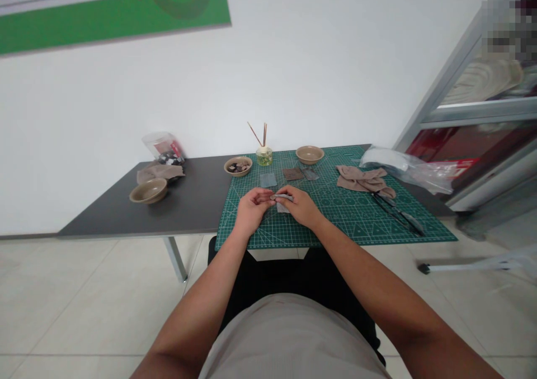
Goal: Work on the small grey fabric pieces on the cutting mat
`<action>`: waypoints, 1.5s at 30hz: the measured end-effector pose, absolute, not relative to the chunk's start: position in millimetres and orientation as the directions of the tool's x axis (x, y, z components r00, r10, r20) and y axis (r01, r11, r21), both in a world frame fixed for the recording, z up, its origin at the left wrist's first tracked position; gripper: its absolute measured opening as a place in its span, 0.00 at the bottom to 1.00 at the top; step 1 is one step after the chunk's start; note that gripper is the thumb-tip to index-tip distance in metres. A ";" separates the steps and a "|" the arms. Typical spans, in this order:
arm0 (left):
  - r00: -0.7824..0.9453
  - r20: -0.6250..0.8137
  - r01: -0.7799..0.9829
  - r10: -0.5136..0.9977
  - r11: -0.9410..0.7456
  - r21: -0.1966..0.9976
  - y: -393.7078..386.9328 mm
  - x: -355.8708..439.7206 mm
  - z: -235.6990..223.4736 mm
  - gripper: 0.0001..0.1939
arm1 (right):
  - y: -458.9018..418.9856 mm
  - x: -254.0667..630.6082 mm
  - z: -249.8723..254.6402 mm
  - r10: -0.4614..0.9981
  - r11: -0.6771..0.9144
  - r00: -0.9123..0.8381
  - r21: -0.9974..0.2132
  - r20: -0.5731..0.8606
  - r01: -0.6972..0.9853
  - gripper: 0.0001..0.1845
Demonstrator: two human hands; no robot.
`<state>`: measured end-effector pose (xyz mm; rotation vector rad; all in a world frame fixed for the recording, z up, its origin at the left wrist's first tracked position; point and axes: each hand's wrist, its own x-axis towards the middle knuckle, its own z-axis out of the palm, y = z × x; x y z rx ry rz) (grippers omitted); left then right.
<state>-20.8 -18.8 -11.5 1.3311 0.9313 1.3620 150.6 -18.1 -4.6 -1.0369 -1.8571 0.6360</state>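
Note:
My left hand (pixel 252 207) and my right hand (pixel 300 205) meet over the green cutting mat (pixel 335 222), both pinched on a small grey fabric piece (pixel 282 199) held between them just above the mat. Beyond the hands lie three small fabric swatches: a grey-blue one (pixel 268 179), a brown one (pixel 292 173) and a grey one (pixel 311 173). A tan bowl (pixel 238 166) with dark scraps stands behind the left hand.
A dark table (pixel 188 200) carries another tan bowl (pixel 148 190), an empty bowl (pixel 309 154), a reed diffuser jar (pixel 264 154), crumpled beige cloth (pixel 363 179), scissors (pixel 396 213), plastic bags (pixel 403 166) and a scrap bag (pixel 165 147). A metal shelf stands at right.

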 end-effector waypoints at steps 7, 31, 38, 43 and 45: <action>0.093 0.228 -0.103 0.969 -0.219 0.970 -19.1 -20.5 -10.6 0.17 | -19.0 151.0 -5.3 0.864 0.504 -0.243 -0.749 0.442 0.430 0.05; 0.057 0.291 -0.024 0.955 -0.290 0.957 -23.8 -17.4 -7.6 0.12 | -22.7 146.5 -6.3 0.817 0.560 -0.195 -0.666 0.543 0.494 0.04; 0.060 0.297 -0.038 0.953 -0.295 0.955 -22.4 -18.3 -9.8 0.12 | -21.2 147.1 -8.5 0.794 0.605 -0.275 -0.656 0.542 0.451 0.06; 0.078 0.290 -0.029 0.954 -0.288 0.957 -23.1 -18.0 -10.2 0.12 | -21.8 147.4 -8.0 0.811 0.582 -0.257 -0.676 0.526 0.452 0.03; 0.078 0.290 -0.032 0.954 -0.288 0.957 -23.8 -17.8 -8.9 0.12 | -22.2 146.7 -7.3 0.815 0.575 -0.244 -0.679 0.526 0.456 0.02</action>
